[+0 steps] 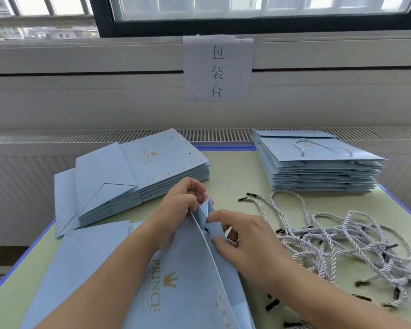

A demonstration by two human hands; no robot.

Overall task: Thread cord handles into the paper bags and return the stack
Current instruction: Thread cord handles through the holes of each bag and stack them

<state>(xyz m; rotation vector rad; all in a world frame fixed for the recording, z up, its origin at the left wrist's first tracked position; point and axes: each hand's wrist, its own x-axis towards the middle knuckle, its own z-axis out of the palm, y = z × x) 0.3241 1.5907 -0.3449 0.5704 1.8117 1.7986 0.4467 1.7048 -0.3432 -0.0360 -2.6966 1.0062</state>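
Head view showed a blue bag (183, 281) tilted up at the near table (230, 167) edge. Left hand (178, 210) pinched its top edge; right hand (242, 241) pinched a cord (231, 242) at the bag's hole. Loose cords (342, 238) lay right, between an unthreaded stack (138, 172) and a finished stack (318, 165).

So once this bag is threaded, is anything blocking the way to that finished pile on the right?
Nothing visible does. The bag is held in both hands; bare table lies between it and the finished stack. The loose cords lie nearer, right of that path.
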